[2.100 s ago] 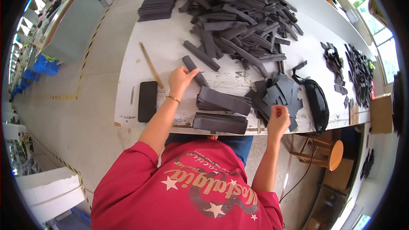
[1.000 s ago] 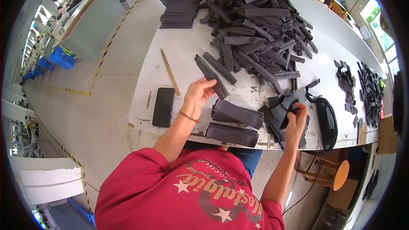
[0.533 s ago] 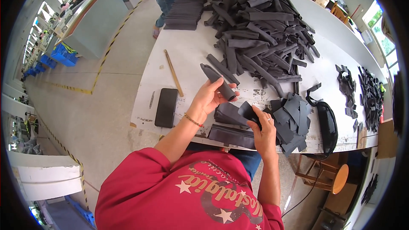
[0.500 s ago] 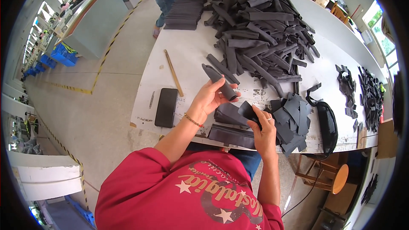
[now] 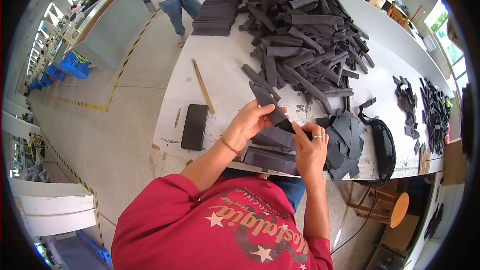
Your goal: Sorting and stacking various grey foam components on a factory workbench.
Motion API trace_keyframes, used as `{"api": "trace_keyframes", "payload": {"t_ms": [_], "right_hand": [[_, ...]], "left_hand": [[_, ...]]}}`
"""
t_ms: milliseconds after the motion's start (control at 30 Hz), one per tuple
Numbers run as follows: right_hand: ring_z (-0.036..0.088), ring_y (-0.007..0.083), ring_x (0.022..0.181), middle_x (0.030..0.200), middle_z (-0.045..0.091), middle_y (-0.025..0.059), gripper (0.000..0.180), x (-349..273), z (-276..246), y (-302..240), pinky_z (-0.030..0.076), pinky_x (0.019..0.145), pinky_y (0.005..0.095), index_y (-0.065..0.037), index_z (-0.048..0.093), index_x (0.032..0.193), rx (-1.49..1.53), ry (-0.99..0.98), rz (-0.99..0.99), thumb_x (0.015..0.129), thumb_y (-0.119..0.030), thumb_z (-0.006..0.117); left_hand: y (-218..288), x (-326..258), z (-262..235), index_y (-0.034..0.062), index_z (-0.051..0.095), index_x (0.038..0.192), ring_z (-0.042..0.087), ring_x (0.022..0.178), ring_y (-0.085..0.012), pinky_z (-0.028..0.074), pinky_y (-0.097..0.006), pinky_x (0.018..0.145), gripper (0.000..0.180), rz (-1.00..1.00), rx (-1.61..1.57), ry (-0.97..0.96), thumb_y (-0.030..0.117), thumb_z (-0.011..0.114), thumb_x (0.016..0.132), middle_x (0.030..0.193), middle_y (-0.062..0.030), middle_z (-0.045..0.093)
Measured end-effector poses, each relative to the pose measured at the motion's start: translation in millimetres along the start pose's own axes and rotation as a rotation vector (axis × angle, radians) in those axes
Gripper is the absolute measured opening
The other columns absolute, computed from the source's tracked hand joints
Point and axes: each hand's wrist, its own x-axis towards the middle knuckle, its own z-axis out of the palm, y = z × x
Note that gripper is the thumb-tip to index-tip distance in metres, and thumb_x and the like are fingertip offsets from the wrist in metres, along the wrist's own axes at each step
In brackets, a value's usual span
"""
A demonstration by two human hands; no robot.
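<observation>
My left hand is closed round a dark grey fabric sleeve, a flattened tube with a rounded far end, held slanting over the table's near edge. At the sleeve's lower end, my right hand pinches a black flat piece. That piece meets the sleeve's mouth; how far it reaches inside is hidden. Below both hands lie folded dark pieces. Just right of my right hand spreads a heap of flat dark grey pieces. Beyond the hands rises a big pile of similar sleeves.
On the white table lie a black phone, a wooden stick and a neat dark stack. A black mesh-covered object stands at right. A person in jeans holds white paper beyond the table's far left corner.
My right hand has brought the black piece up to the sleeve's lower end. My left hand has shifted slightly right with the sleeve. The other person has stepped further into view.
</observation>
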Motion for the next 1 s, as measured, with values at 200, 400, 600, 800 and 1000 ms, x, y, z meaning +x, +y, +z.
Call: {"api": "trace_keyframes", "payload": {"t_ms": [200, 400, 600, 800, 1000], "right_hand": [[0.054, 0.0266, 0.092, 0.097, 0.055, 0.0055, 0.041, -2, 7, -1, 0.041, 0.080, 0.0401, -0.011, 0.067, 0.115, -0.158, 0.051, -0.050, 0.075, -0.004, 0.072], [0.052, 0.0345, 0.103, 0.116, 0.051, 0.0173, 0.058, -8, 24, -16, 0.043, 0.089, 0.0431, -0.004, 0.052, 0.132, 0.095, 0.070, 0.057, 0.077, -0.002, 0.072], [0.050, 0.0400, 0.108, 0.118, 0.051, 0.0216, 0.051, -14, 43, -34, 0.044, 0.091, 0.0462, -0.001, 0.051, 0.120, 0.321, 0.212, 0.086, 0.073, 0.007, 0.070], [0.054, 0.0393, 0.100, 0.110, 0.053, 0.0214, 0.041, -12, 39, -26, 0.046, 0.083, 0.0459, -0.001, 0.052, 0.109, 0.273, 0.112, 0.067, 0.074, 0.002, 0.073], [0.057, 0.0395, 0.092, 0.107, 0.054, 0.0215, 0.031, -17, 32, -17, 0.049, 0.073, 0.0456, -0.004, 0.054, 0.103, 0.290, 0.086, -0.003, 0.078, -0.002, 0.073]], "left_hand": [[0, -11, 18, 0.0064, 0.038, 0.131, 0.063, 0.108, -0.0338, 0.055, -0.043, 0.088, 0.039, 0.053, 0.023, 0.027, 0.008, 0.055, 0.095, 0.117, -0.0212, 0.061], [-18, -28, 52, 0.0019, 0.031, 0.142, 0.062, 0.110, -0.0246, 0.054, -0.041, 0.089, 0.055, 0.329, 0.187, 0.076, 0.012, 0.058, 0.095, 0.119, -0.0136, 0.060], [-27, -20, 48, 0.0004, 0.051, 0.116, 0.063, 0.109, -0.0277, 0.048, -0.039, 0.096, 0.028, 0.268, 0.131, -0.107, 0.022, 0.053, 0.100, 0.100, -0.0168, 0.069], [-23, -21, 43, 0.0025, 0.053, 0.104, 0.063, 0.109, -0.0313, 0.047, -0.040, 0.098, 0.022, 0.372, 0.192, -0.084, 0.024, 0.052, 0.101, 0.107, -0.0226, 0.068], [-35, -23, 50, 0.0048, 0.055, 0.103, 0.063, 0.111, -0.0319, 0.049, -0.041, 0.095, 0.020, 0.211, -0.030, -0.058, 0.025, 0.055, 0.099, 0.113, -0.0256, 0.065]]}}
